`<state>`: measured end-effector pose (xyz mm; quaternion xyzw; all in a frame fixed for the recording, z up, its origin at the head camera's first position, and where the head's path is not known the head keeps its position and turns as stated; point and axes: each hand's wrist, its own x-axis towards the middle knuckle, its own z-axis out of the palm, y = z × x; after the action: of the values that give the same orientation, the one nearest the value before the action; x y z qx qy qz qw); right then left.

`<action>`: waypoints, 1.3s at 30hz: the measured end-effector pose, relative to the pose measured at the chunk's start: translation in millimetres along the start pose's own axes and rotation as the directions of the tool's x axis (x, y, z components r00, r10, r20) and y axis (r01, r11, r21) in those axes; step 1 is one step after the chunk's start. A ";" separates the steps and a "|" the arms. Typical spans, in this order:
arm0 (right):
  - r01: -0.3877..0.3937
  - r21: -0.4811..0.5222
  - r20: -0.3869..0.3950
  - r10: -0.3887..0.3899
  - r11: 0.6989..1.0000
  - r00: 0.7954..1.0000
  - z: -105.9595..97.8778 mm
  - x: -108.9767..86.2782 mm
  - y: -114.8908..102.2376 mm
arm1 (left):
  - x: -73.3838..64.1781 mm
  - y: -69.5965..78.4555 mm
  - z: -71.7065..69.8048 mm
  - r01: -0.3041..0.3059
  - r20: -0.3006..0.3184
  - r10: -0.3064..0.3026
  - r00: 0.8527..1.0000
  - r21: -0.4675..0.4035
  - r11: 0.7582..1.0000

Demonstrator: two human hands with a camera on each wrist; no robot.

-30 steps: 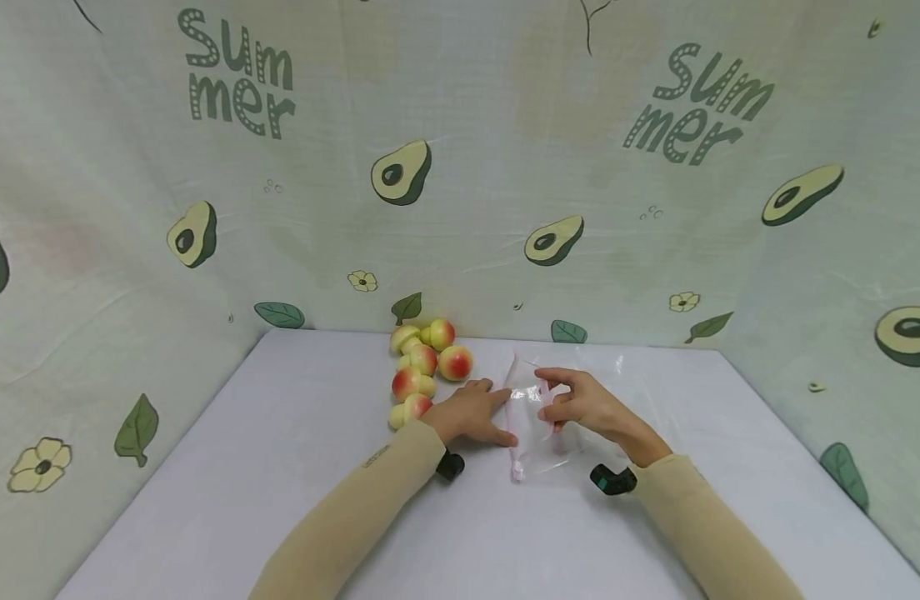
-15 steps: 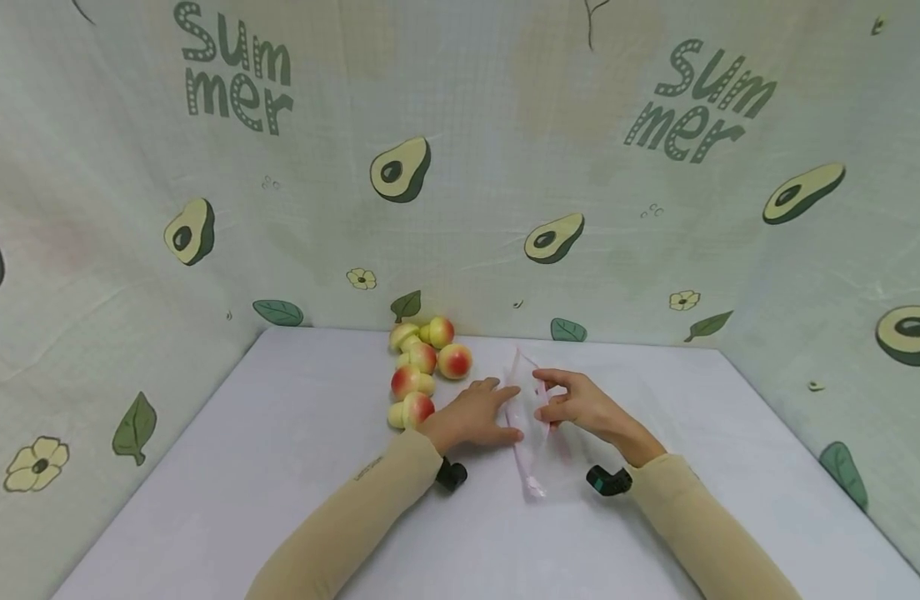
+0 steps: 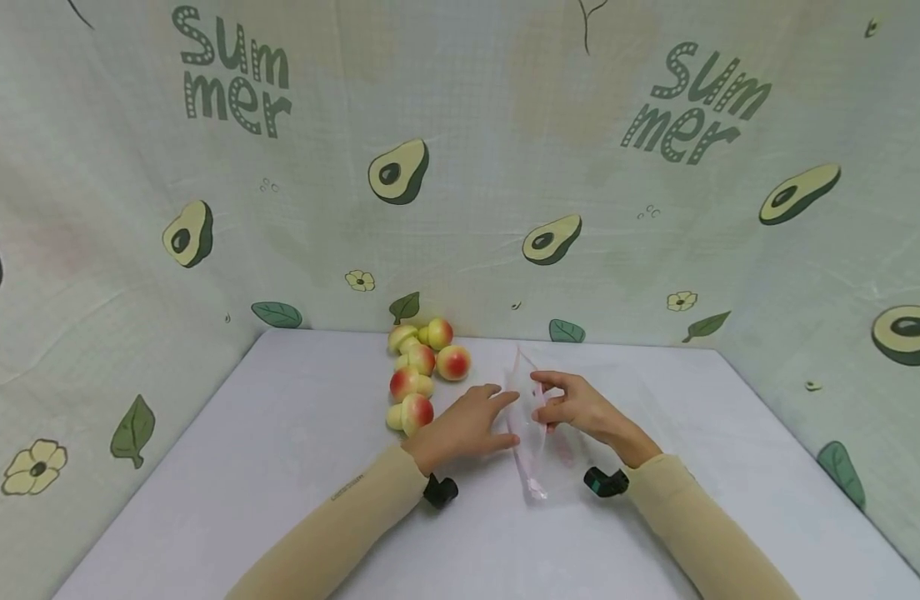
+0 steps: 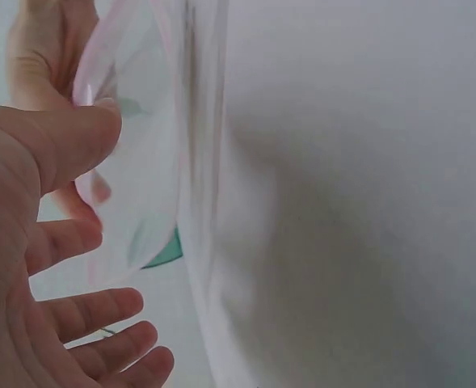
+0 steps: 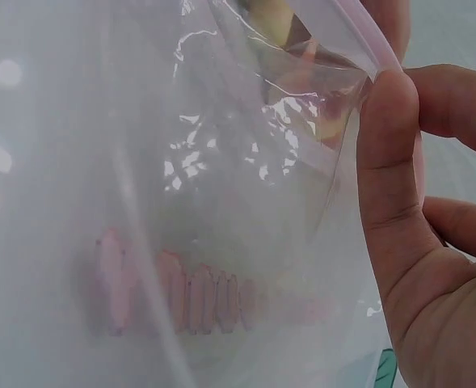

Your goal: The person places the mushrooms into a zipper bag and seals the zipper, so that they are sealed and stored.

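- cloth, pale, slightly creased, behind the table and along both sides;
- its print: green "summer" lettering twice, avocados, leaves, flowers;
- table white, far edge meeting the cloth;
- light soft; shadows blurred

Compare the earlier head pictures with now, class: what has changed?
The near corner of the clear bag shifted right and nearer; the left hand drew back slightly at the wrist. The right hand, at the bag's pink rim, and the mushroom-shaped pieces stayed put.
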<state>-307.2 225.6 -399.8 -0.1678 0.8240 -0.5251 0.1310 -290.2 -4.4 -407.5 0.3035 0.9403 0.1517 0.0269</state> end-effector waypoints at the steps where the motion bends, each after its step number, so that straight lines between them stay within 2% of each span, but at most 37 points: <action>1: -0.004 0.000 -0.004 0.004 1.000 1.000 0.0 0.2 0.4 | -2.8 0.3 -0.8 -0.008 -0.004 0.008 1.000 0.003 1.000; 8: -0.019 0.005 -0.016 0.019 1.000 1.000 0.0 0.2 1.0 | -27.1 2.1 -12.0 -0.064 -0.049 0.066 0.997 0.034 0.997; 11: -0.019 0.000 -0.015 0.019 1.000 1.000 0.3 -0.3 0.8 | -36.8 -2.0 -17.6 -0.076 -0.083 0.080 0.993 0.049 0.996; 17: -0.015 0.021 -0.016 0.015 1.000 1.000 0.3 -0.7 -0.6 | -50.1 -22.8 -27.2 -0.120 -0.158 0.128 0.979 0.058 0.991; 24: -0.002 0.040 -0.007 0.002 0.999 1.000 0.1 -1.0 -0.7 | -60.5 -48.3 -35.7 -0.180 -0.247 0.184 0.951 0.038 0.983; 26: -0.007 0.038 -0.008 0.007 0.999 1.000 0.7 -1.0 -0.4 | -63.1 -53.8 -36.5 -0.191 -0.264 0.189 0.946 0.017 0.981; 39: -0.009 0.039 -0.012 0.010 0.999 1.000 4.8 1.9 0.6 | -78.4 -76.9 -37.9 -0.140 -0.292 0.127 0.948 -0.026 0.990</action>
<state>-307.1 221.1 -402.4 -0.1582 0.8152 -0.5414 0.1318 -275.1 -119.2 -397.8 0.3401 0.9077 0.2177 -0.1143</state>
